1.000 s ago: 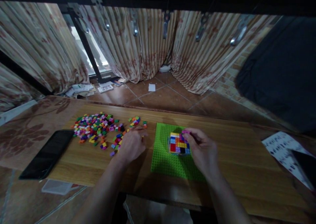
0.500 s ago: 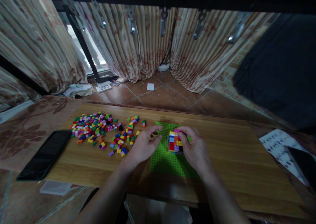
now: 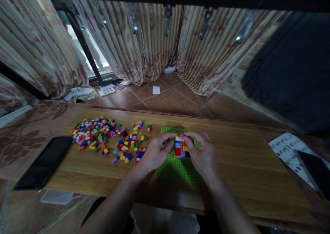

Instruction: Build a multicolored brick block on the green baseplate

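A small block built of multicoloured toy bricks (image 3: 181,147) stands on a green studded baseplate (image 3: 167,172). My right hand (image 3: 203,155) is at its right side, thumb and forefinger pinching a magenta brick (image 3: 182,135) at the block's far edge. Whether that brick is pressed fully down I cannot tell. My left hand (image 3: 156,153) is at the block's left side, its thumb and forefinger curved and apart, with nothing between them. The forefinger tip is close to the block's far left corner. My right fingers cover part of the block's right side.
Loose bricks lie in a large heap (image 3: 90,132) and a smaller scatter (image 3: 126,146) on the left of the wooden table (image 3: 244,165). A black phone or tablet (image 3: 45,162) lies at the left end. On the right are a printed sheet (image 3: 286,151) and a dark flat object (image 3: 313,168).
My left hand has moved right, from over the baseplate up to the block's left side. My right hand keeps its pinch on the magenta brick at the far edge. The view shifted slightly.
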The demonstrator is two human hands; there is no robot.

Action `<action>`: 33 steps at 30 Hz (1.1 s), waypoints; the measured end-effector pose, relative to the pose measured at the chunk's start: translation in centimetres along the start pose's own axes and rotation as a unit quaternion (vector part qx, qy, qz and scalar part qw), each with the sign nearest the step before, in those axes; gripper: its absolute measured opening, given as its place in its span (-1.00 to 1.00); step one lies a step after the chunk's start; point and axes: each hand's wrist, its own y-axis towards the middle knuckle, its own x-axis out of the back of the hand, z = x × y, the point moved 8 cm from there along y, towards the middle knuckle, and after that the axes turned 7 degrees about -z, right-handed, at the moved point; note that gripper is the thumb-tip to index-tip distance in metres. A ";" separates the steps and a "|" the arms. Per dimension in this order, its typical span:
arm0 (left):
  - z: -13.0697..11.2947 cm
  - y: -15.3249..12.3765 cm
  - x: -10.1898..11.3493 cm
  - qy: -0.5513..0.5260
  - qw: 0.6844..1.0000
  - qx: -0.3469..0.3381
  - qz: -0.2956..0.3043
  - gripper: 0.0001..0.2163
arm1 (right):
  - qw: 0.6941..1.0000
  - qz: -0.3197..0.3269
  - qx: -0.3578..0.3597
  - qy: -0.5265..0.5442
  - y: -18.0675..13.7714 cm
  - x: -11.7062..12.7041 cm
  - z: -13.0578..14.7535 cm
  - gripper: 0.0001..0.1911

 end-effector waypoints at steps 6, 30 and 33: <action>-0.4 0.0 0.1 0.011 1.000 -0.004 0.003 -0.72 | 0.999 0.026 0.021 0.015 -0.1 -0.5 0.2 -0.80; -0.7 -0.1 0.1 0.052 0.998 -0.021 0.007 -0.71 | 0.997 0.046 0.063 0.008 0.1 -1.0 0.9 -0.76; -0.9 -0.1 0.1 0.057 0.998 -0.030 0.009 -0.71 | 0.996 0.050 0.069 0.004 0.0 -1.1 0.9 -0.76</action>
